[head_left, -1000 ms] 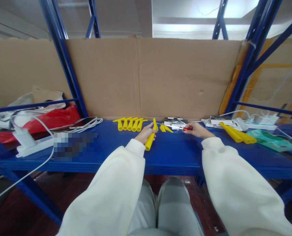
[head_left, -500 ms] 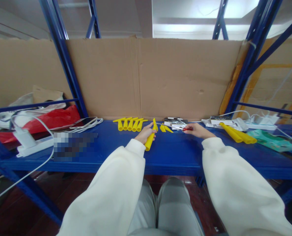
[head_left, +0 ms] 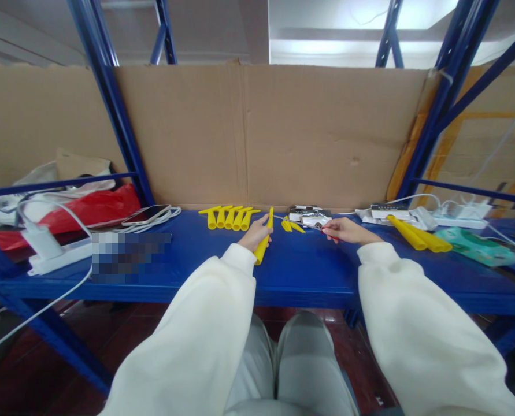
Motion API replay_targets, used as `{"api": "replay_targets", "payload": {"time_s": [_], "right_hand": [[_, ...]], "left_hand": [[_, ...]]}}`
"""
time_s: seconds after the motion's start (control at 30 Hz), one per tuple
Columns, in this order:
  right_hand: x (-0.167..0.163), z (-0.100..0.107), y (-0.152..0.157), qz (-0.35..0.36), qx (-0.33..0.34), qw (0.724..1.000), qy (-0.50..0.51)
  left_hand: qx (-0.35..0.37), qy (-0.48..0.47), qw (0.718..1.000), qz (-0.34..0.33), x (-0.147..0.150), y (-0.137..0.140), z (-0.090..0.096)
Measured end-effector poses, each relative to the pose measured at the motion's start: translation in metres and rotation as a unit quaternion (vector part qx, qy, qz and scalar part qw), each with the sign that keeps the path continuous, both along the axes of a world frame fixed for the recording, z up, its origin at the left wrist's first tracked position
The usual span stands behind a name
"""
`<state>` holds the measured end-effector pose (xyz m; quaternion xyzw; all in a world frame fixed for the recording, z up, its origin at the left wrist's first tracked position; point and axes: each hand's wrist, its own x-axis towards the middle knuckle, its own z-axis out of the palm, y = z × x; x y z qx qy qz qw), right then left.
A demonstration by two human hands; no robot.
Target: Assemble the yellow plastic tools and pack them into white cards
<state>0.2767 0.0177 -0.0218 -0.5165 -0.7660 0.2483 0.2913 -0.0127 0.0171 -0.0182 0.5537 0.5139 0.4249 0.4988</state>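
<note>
1. Your left hand (head_left: 256, 233) is clamped around a yellow tapered piece (head_left: 261, 252), thin end up and away from you, wide end toward the desk's (head_left: 300, 277) front edge. You hold it near the middle of the desk.
2. Your right hand (head_left: 344, 230) is closed on a red-handled tool (head_left: 323, 230) with a thin metal shaft. The shaft points left, its tip right by the upper part of the yellow piece; you cannot tell here whether they touch.
3. Left of your left hand, 5 yellow parts (head_left: 228, 219) stand in a row near the desk's back edge, each with a crosswise top.
4. Between your hands, small yellow pieces (head_left: 297, 227) lie just in front of a black-and-white package (head_left: 315, 219) near the back edge.
5. Toward the desk's right end, 2 yellow cones (head_left: 417, 236) lie side by side, next to a green packet (head_left: 478, 247).
6. Toward the left end, a phone (head_left: 147, 215) rests beside a coiled white cable (head_left: 166, 216).
</note>
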Motion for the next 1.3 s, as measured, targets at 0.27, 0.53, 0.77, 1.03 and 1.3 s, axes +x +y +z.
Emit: {"api": "replay_targets", "payload": {"time_s": [0.27,0.53,0.77,1.03,1.3], "right_hand": [[-0.010,-0.006,0.002,-0.054,0.024,0.997,0.038],[-0.007,0.002,-0.005,-0.010,0.024,1.000,-0.016],[-0.013,-0.004,-0.003,-0.027,0.036,0.999,0.016],[-0.013,0.000,-0.008,-0.001,0.023,0.999,-0.032],[-0.017,-0.008,-0.003,-0.024,0.004,1.000,0.013]], "left_hand": [[0.015,0.025,1.000,0.005,0.001,-0.004,0.001],[0.011,0.023,1.000,0.006,0.001,-0.002,0.001],[0.004,0.020,1.000,0.004,0.000,-0.002,0.004],[0.001,0.001,1.000,0.005,0.000,-0.001,0.003],[0.008,0.009,1.000,0.010,0.000,-0.002,0.003]]}}
